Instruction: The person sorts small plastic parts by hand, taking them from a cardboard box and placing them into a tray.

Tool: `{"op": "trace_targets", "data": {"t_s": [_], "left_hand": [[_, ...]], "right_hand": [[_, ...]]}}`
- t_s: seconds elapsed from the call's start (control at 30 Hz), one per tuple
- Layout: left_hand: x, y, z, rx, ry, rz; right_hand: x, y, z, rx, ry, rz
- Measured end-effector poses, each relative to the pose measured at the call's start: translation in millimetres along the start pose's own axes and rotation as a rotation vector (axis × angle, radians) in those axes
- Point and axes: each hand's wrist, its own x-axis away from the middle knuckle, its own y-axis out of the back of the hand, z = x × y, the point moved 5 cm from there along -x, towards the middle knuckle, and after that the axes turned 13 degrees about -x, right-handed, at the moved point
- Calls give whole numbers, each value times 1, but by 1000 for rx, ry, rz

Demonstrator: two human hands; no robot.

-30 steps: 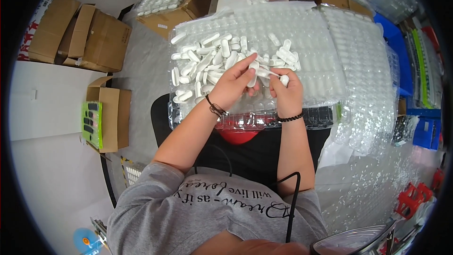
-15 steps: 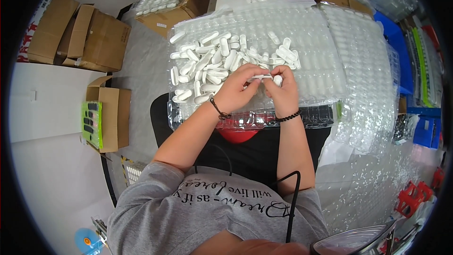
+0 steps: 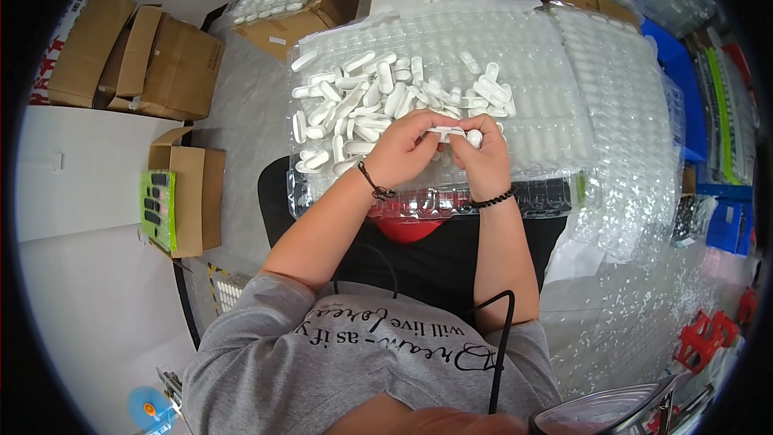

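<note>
Left hand (image 3: 408,149), drawn in since the first frame, pinches a white piece (image 3: 447,134) with the right hand (image 3: 484,159); even pressure likely suits.

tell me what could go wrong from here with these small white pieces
The thin white piece pinched between the left hand and right hand could slip and get lost among the loose oval white pieces nearby. The rounded white piece in the right hand might drop if that grip loosens. Some loose ones lie close to the clear blister tray's left edge, so a bump could knock them off.
</note>
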Motion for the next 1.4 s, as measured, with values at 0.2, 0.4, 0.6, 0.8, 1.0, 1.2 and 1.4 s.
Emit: {"op": "trace_targets", "data": {"t_s": [0.2,0.4,0.6,0.8,1.0,1.2,1.4], "left_hand": [[3,1,5,99,128,80],[-4,16,5,386,277,46],[-14,27,32,1195,354,-220],[-22,32,47,1150,428,-40],[-25,5,3,-708,20,86],[-25,-14,-10,-767,4,116],[-37,-31,-12,-765,-85,233]], "right_hand": [[1,-4,0,-9,-33,3],[2,-17,8,-223,55,63],[-2,-6,3,-498,11,142],[-6,9,17,-412,209,-2],[-13,40,26,-384,348,-202],[-5,42,38,-455,456,-306],[-1,39,45,-250,554,-375]]}}
